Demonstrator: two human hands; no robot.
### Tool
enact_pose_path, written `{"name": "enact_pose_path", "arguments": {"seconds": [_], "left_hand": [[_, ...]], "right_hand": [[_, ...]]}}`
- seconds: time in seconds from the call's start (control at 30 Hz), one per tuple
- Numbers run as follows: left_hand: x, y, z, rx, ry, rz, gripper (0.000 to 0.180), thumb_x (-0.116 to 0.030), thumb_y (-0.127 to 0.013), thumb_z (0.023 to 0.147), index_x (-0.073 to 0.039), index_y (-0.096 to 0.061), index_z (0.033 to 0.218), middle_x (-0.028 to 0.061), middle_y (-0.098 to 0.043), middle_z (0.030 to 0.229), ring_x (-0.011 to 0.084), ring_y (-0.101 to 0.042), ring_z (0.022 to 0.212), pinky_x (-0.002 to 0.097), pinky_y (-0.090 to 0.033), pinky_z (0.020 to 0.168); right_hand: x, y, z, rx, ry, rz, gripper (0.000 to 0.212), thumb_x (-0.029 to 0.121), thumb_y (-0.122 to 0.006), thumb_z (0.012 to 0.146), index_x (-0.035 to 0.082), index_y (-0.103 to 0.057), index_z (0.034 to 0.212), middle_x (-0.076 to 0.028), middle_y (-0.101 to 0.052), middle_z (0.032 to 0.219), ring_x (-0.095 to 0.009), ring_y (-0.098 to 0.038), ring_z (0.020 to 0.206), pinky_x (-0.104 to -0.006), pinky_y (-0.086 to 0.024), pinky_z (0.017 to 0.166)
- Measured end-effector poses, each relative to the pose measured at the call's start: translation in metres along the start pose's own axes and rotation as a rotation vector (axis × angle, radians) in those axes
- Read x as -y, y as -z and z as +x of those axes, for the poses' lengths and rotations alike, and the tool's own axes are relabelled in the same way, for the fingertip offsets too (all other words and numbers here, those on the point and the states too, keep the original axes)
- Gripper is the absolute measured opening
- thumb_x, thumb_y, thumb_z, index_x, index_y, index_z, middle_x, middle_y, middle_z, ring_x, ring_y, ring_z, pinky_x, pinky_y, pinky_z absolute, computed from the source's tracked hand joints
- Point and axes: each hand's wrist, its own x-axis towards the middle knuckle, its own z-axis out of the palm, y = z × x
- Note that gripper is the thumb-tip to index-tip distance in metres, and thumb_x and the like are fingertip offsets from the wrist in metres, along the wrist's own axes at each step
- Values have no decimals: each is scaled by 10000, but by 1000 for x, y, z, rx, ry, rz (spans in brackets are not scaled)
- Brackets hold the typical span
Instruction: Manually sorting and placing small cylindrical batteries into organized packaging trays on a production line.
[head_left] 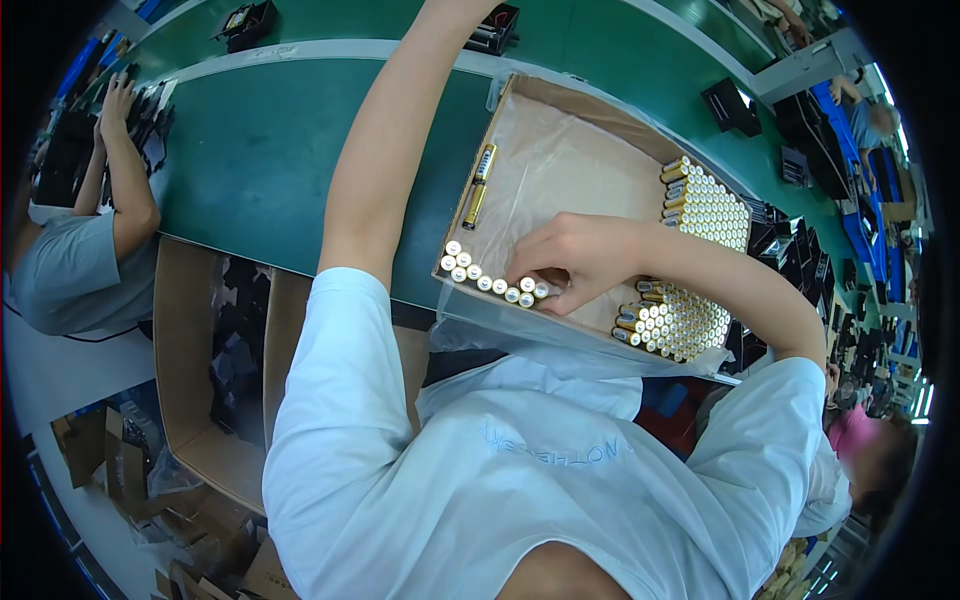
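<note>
A shallow cardboard box lined with clear plastic lies on a green belt. A row of upright gold-and-white batteries stands along its near edge. My right hand is curled over the right end of that row, fingertips closed on a few batteries. My left arm reaches up past the box's left side, and its hand is cut off at the top edge. Two batteries lie flat by the left wall. Packed blocks of batteries sit at the right and near right.
A person in a grey shirt works at the left with hands on black parts. Black trays rest on the belt. An open carton with dark items stands below the belt, at my left.
</note>
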Motion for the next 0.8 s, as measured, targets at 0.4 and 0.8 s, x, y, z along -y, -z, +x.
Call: {"name": "enact_pose_path", "arguments": {"seconds": [0.4, 0.8], "left_hand": [[11, -1, 2, -205, -88, 123, 492, -163, -546, 833, 49, -527, 1277, 306, -574, 1195, 464, -587, 1045, 541, -450, 930], [9, 12, 2, -42, -78, 133, 572, -171, -532, 847, 79, -465, 1357, 318, -553, 1246, 473, -560, 1114, 553, -452, 954]], "right_hand": [[-6, -13, 6, -211, -42, -16, 330, 48, -806, 663, 34, -690, 972, -44, -680, 785, -174, -609, 653, -278, -499, 609], [31, -20, 16, -441, -541, 233, 498, 74, -849, 686, -4, -644, 1132, -98, -680, 920, -139, -626, 688, -268, -512, 588]]}}
